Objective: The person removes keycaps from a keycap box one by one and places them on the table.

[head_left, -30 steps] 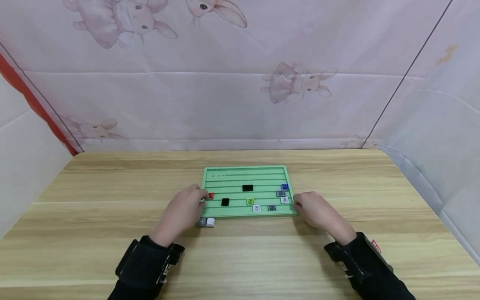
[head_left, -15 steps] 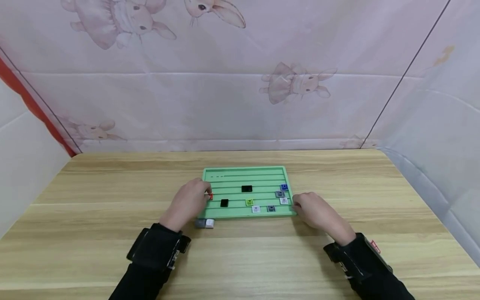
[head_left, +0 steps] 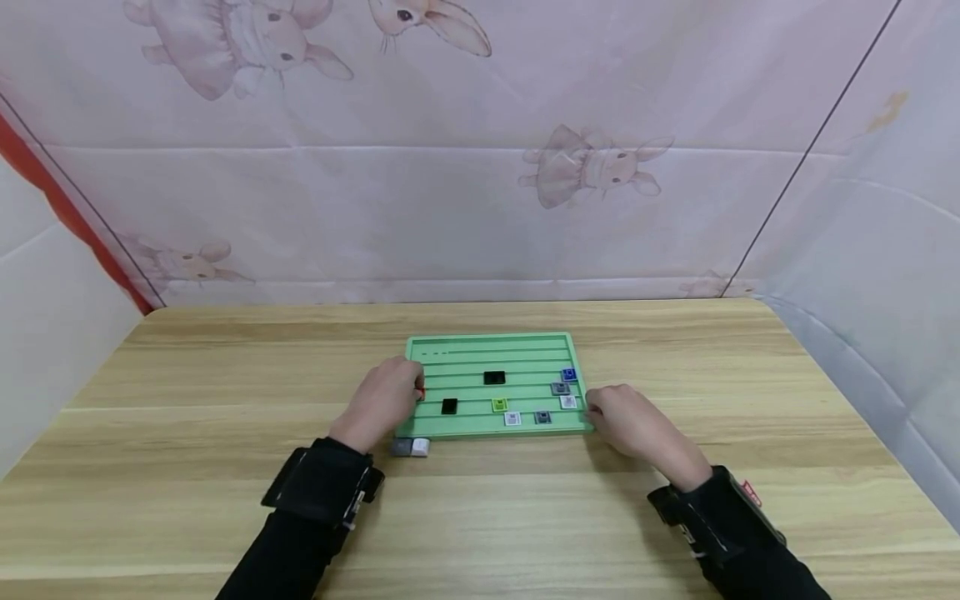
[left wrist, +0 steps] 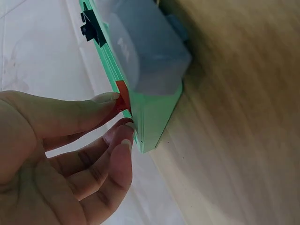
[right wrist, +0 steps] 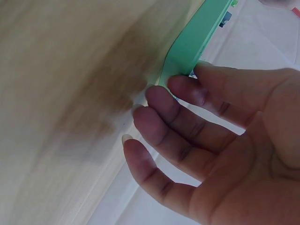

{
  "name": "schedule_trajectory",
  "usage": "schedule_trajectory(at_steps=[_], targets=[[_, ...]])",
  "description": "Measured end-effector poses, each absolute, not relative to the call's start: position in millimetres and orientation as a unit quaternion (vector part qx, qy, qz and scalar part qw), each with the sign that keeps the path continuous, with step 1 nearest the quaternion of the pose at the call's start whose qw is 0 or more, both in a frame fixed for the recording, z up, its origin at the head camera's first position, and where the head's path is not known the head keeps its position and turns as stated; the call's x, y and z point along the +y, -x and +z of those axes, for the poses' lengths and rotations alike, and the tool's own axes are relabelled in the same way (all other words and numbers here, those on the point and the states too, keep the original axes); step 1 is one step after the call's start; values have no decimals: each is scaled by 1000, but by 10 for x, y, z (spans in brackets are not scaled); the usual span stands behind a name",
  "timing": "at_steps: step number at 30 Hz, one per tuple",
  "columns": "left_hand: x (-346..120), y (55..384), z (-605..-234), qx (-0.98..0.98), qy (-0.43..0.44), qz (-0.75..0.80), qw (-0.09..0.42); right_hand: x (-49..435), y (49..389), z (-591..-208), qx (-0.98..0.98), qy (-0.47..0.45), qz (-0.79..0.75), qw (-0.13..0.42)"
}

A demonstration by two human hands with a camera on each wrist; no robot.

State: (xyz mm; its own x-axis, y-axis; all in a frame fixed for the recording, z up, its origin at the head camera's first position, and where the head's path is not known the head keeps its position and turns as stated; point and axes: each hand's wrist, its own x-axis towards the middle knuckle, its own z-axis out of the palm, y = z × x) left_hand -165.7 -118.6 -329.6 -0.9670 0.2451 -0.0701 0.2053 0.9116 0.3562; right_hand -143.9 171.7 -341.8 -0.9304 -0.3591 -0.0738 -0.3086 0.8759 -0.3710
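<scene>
A light green ridged tray [head_left: 517,354] lies on the wooden table with several small keycaps on it. At its left edge my left hand [head_left: 378,402] pinches a red keycap [left wrist: 123,95] between thumb and index finger; in the head view the fingers cover most of it. The other fingers are curled near the tray's side. My right hand [head_left: 633,425] holds the tray's right front corner between thumb and index finger, its remaining fingers loosely bent. Two black keycaps, one of them wide [head_left: 494,377], sit mid-tray, along with a yellow-green keycap [head_left: 499,405].
A grey keycap [head_left: 401,447] and a white keycap [head_left: 420,447] stand side by side at the tray's left front edge. Blue, grey and pale keycaps sit on the tray's right part. A rabbit-print cloth [head_left: 420,217] hangs behind the table.
My left hand has moved a little to the right and closer over the red keycap, which is now mostly covered. The right hand stays at the tray's corner.
</scene>
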Motion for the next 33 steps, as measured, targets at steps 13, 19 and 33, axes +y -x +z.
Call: schedule_trajectory(at_steps=[13, 19, 33], targets=[[-1196, 1611, -3288, 978, -137, 158, 17, 1723, 1437, -3428, 965, 175, -184, 69], [-1184, 1517, -3243, 974, -147, 170, 10, 1725, 1435, -3434, 965, 175, -184, 66], [-1173, 1231, -3212, 963, -189, 193, -18, 1724, 1439, -3434, 965, 176, -185, 67]])
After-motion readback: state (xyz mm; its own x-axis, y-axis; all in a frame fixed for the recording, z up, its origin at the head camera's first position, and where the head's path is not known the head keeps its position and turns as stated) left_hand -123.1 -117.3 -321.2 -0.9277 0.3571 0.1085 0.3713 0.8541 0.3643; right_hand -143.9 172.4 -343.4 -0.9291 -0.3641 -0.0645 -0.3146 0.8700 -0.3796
